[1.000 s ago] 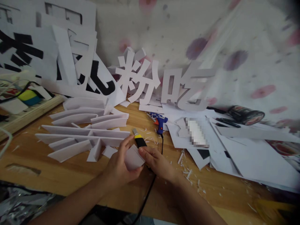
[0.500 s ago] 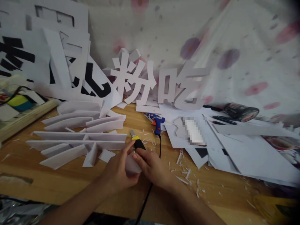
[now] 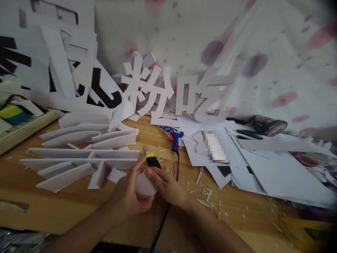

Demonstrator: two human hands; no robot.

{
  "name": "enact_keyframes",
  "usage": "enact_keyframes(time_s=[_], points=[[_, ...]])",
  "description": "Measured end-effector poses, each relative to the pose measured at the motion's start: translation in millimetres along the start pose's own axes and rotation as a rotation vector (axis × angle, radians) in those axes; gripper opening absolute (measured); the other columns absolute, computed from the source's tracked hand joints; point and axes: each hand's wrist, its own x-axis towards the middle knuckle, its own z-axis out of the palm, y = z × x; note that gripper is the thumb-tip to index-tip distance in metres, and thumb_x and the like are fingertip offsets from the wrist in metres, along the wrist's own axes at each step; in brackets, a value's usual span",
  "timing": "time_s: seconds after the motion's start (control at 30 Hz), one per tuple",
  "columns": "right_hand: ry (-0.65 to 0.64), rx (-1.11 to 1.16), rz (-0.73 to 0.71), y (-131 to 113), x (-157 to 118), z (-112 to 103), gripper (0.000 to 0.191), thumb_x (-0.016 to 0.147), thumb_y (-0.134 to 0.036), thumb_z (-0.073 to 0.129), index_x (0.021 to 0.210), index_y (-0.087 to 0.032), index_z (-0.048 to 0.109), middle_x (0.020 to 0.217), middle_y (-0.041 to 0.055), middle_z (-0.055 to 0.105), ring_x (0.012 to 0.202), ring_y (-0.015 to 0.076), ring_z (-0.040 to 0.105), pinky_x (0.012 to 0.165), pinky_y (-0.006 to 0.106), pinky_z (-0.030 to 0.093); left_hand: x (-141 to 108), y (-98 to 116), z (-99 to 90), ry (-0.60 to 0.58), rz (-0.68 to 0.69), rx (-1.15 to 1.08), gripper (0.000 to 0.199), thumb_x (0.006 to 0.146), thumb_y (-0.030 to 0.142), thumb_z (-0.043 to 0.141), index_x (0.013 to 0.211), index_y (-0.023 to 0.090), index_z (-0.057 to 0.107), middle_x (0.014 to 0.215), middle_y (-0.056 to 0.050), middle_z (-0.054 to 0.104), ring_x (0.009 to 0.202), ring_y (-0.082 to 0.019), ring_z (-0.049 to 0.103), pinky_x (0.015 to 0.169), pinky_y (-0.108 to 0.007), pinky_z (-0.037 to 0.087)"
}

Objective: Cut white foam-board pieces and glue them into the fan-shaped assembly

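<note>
White board piece [image 3: 144, 186], just one, sits clamped in my left hand [image 3: 126, 195], nearer me and left of the single blue glue gun [image 3: 176, 137]; my right hand [image 3: 171, 188] pinches its edge. One black-and-yellow cutter [image 3: 153, 160] juts past; I can't tell whether that hand grips it. Behind the glue gun, two smooth, angular characters [image 3: 137, 82] stand on the wood-grained table [image 3: 65, 207] before a flower-patterned sheet [image 3: 181, 35].

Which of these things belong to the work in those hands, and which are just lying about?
Probably belonging:
small white angular piece, held by left hand and right hand
black and yellow knife
blue glue gun
upright white strips

Probably just lying about:
dark cylinder on its side
slim black pen-like rods
thin white slivers
</note>
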Motion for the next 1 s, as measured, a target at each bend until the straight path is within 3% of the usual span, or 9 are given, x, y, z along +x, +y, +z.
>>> enact_keyframes(time_s=[0.2, 0.3, 0.4, 0.47, 0.53, 0.67, 0.83, 1.0], points=[[0.038, 0.016, -0.071, 2, 1, 1, 0.047, 0.087, -0.063, 0.035, 0.070, -0.020, 0.045, 0.063, -0.0034, 0.039, 0.055, 0.0094, 0.036, 0.049, 0.022, 0.031, -2, -6, 2.6, 0.068, 0.071, 0.009, 0.089, 0.062, 0.014, 0.066, 0.138, 0.027, 0.022, 0.125, -0.010, 0.057, 0.106, -0.026, 0.062, 0.081, -0.035, 0.055], [0.224, -0.265, -0.104, 3, -2, -4, 0.042, 0.094, -0.050, 0.027, 0.068, -0.021, 0.043, 0.062, -0.0021, 0.042, 0.057, 0.0117, 0.041, 0.053, 0.024, 0.033, -1, -7, 1.9, 0.079, 0.022, -0.013, 0.085, 0.064, 0.016, 0.066, 0.137, 0.026, 0.023, 0.117, -0.010, 0.060, 0.097, -0.024, 0.065, 0.076, -0.033, 0.056], [0.403, -0.690, -0.112, 5, -4, -11, 0.028, 0.093, -0.039, 0.037, 0.077, -0.021, 0.050, 0.074, 0.0028, 0.054, 0.071, 0.0174, 0.050, 0.064, 0.029, 0.039, -1, -6, 2.9, 0.114, -0.022, -0.048, 0.081, 0.063, 0.017, 0.068, 0.133, 0.024, 0.027, 0.111, -0.010, 0.062, 0.086, -0.021, 0.067, 0.069, -0.030, 0.056], [0.420, -0.855, -0.083, 7, -4, -14, 0.019, 0.088, -0.037, 0.051, 0.090, -0.019, 0.055, 0.089, 0.0074, 0.058, 0.086, 0.0225, 0.053, 0.074, 0.034, 0.042, -1, -7, 5.4, 0.173, -0.023, -0.064, 0.075, 0.063, 0.017, 0.069, 0.127, 0.024, 0.030, 0.109, -0.009, 0.062, 0.085, -0.020, 0.067, 0.066, -0.028, 0.056], [0.386, -0.919, -0.030, 10, -3, -14, 0.029, 0.081, -0.036, 0.061, 0.103, -0.018, 0.055, 0.101, 0.0109, 0.057, 0.096, 0.0253, 0.053, 0.082, 0.038, 0.044, -1, -9, 8.7, 0.229, -0.029, -0.065, 0.068, 0.062, 0.020, 0.070, 0.120, 0.023, 0.034, 0.104, -0.008, 0.064, 0.080, -0.019, 0.068, 0.061, -0.026, 0.055], [0.343, -0.942, 0.046, 15, -3, -9, 0.048, 0.077, -0.031, 0.063, 0.120, -0.015, 0.050, 0.110, 0.0128, 0.055, 0.103, 0.0259, 0.054, 0.089, 0.039, 0.043, -3, -16, 13.0, 0.253, -0.056, -0.027, 0.058, 0.063, 0.027, 0.071, 0.110, 0.023, 0.038, 0.086, -0.002, 0.066, 0.064, -0.017, 0.067, 0.051, -0.023, 0.052], [0.341, -0.880, 0.120, 13, -3, -14, 0.046, 0.079, -0.028, 0.059, 0.121, -0.014, 0.052, 0.112, 0.0131, 0.057, 0.104, 0.0262, 0.055, 0.090, 0.038, 0.043, -4, -19, 11.2, 0.248, -0.018, 0.093, 0.054, 0.063, 0.032, 0.071, 0.107, 0.024, 0.041, 0.080, -0.001, 0.067, 0.062, -0.018, 0.067, 0.050, -0.024, 0.052], [0.282, -0.488, 0.221, 4, -7, -42, 0.037, 0.076, -0.027, 0.057, 0.111, -0.017, 0.059, 0.102, 0.0082, 0.063, 0.092, 0.0213, 0.059, 0.083, 0.035, 0.044, -2, -15, 5.9, 0.212, 0.019, 0.169, 0.053, 0.065, 0.033, 0.070, 0.110, 0.024, 0.043, 0.086, -0.002, 0.066, 0.070, -0.018, 0.066, 0.058, -0.027, 0.054]])
